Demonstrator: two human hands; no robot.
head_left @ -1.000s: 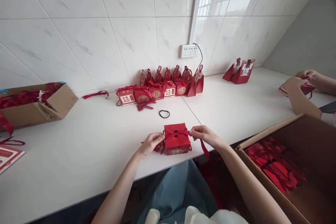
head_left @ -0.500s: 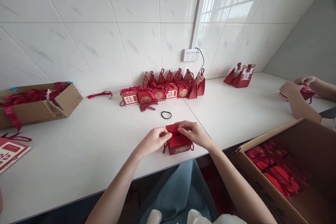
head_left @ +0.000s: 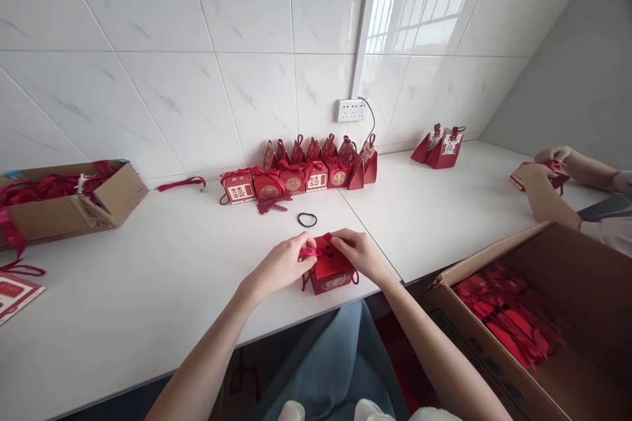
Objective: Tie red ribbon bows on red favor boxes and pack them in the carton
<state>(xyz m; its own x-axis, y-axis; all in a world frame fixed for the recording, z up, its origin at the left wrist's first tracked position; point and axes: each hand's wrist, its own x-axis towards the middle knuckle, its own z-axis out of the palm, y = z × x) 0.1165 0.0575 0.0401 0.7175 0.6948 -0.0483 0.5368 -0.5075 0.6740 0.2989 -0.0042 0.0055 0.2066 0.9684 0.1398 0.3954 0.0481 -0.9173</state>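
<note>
A small red gift box (head_left: 334, 281) with gold print on its front stands upright near the table's front edge. Dark red cords hang at both its sides. My left hand (head_left: 282, 264) pinches a shiny red ribbon (head_left: 309, 252) at the box's upper left. Across the top, my right hand (head_left: 359, 254) is closed on the box's upper right, thumb pressing on the lid beside a small dark hole. Its fingertips are partly hidden behind the lid. Just beyond the box lies a black hair tie (head_left: 307, 220).
Several red gift boxes (head_left: 293, 183) stand along the wall, with two more boxes (head_left: 447, 152) farther right. An open carton (head_left: 56, 220) of ribbons is at left. At lower right is a large carton (head_left: 494, 243) holding red pieces. Another person's hands (head_left: 540, 174) hold a red box.
My left hand has left the lid's left edge and now grips a red ribbon above the box. The lid lies flatter under my right thumb. The view has shifted slightly.
</note>
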